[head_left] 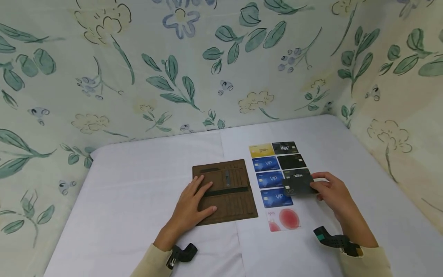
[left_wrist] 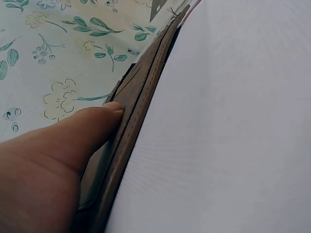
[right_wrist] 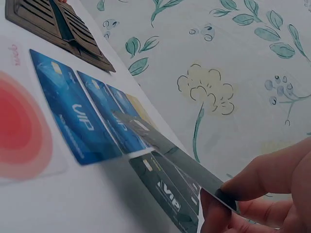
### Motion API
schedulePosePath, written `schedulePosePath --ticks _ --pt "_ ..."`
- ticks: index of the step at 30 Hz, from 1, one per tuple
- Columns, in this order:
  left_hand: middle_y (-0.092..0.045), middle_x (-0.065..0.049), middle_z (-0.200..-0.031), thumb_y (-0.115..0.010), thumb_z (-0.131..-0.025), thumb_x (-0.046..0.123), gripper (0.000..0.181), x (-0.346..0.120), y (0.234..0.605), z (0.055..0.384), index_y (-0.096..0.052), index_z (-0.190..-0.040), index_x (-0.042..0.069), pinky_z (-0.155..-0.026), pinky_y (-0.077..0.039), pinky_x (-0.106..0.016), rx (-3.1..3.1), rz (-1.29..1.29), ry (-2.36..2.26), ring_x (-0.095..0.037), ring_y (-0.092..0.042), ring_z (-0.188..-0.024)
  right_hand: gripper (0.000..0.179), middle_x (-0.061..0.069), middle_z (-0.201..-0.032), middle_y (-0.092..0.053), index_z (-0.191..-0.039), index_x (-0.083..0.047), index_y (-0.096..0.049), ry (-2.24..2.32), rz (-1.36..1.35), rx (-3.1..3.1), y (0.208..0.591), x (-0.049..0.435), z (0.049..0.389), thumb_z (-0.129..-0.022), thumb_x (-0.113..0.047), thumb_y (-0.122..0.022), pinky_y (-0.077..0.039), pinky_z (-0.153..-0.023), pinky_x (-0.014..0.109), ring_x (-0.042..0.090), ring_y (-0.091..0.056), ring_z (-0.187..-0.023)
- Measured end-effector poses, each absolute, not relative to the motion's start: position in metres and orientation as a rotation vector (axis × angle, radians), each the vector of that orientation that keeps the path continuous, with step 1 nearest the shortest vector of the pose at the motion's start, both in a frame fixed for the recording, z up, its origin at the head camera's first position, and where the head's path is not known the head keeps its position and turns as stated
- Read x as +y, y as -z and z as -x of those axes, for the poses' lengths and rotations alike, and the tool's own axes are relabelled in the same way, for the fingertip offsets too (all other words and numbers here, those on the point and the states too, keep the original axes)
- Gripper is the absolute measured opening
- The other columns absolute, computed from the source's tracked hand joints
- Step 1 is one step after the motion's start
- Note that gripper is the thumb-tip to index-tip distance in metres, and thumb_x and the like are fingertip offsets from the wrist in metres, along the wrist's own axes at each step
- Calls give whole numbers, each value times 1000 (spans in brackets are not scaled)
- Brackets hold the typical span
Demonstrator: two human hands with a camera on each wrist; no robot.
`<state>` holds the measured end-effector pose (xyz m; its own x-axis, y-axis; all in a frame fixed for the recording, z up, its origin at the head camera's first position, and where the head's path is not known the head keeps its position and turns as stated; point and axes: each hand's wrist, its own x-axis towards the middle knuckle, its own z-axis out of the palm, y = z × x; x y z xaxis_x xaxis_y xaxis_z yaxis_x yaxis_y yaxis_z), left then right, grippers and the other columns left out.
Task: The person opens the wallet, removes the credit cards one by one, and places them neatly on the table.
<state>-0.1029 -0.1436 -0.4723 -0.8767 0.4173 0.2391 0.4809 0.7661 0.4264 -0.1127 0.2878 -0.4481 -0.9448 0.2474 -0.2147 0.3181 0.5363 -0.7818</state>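
Note:
A brown wallet (head_left: 225,207) lies spread out on the white table, its card slots facing up. My left hand (head_left: 190,202) rests on its left side with fingers spread; in the left wrist view the thumb (left_wrist: 104,114) touches the wallet (left_wrist: 133,116) near its stitched edge. Between thumb and fingers, my right hand (head_left: 332,192) pinches a black VIP card (head_left: 297,185) by its right end. That card is tilted above the table in the right wrist view, over another black VIP card (right_wrist: 167,196) and partly in front of the blue VIP cards (right_wrist: 73,109).
Right of the wallet, cards lie in two columns: a yellow card (head_left: 261,150), several blue VIP cards (head_left: 265,164) and a white card with a red circle (head_left: 288,219), beside black cards (head_left: 292,161). Floral fabric (head_left: 173,77) rises behind the white table (head_left: 138,173).

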Motion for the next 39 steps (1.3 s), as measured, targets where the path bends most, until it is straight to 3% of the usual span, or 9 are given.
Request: schedulePosePath --ticks 5,13,18,30,39 --pt "-18 -7 -148 -55 -79 59 73 -145 473 103 -34 -140 23 -102 -19 -53 -2819 725 744 -29 -13 -136 41 21 -113 -50 -126 -6 -43 1395 -576 2606 421 285 101 -92 -28 -46 -49 -57 30 24 -52 -76" --pt "-15 -5 -149 -52 -80 62 73 -144 473 104 -31 -141 26 -103 -17 -53 -2842 712 740 -27 -11 -136 42 10 -89 -61 -126 -3 -43 1389 -564 2569 423 294 99 -90 -24 -49 -43 -52 30 17 -52 -63" --pt "-16 -5 -149 -53 -79 61 73 -146 473 102 -32 -140 26 -102 -18 -54 -2843 712 739 -28 -12 -136 42 10 -85 -60 -127 -2 -42 1337 -535 2592 425 293 94 -90 -22 -48 -42 -51 30 18 -51 -63" --pt "-15 -5 -149 -54 -80 60 74 -144 470 103 -32 -141 25 -103 -17 -53 -2847 714 737 -28 -11 -136 51 13 -87 -63 -120 -2 -48 1165 -441 2763 425 294 91 -87 -41 -55 -44 -50 28 17 -52 -64" --pt "-17 -6 -149 -53 -80 60 73 -144 470 104 -33 -140 25 -103 -18 -53 -2841 703 723 -29 -13 -136 49 20 -86 -63 -110 1 -55 987 -475 2921 428 290 90 -82 -39 -63 -42 -50 28 19 -56 -61"
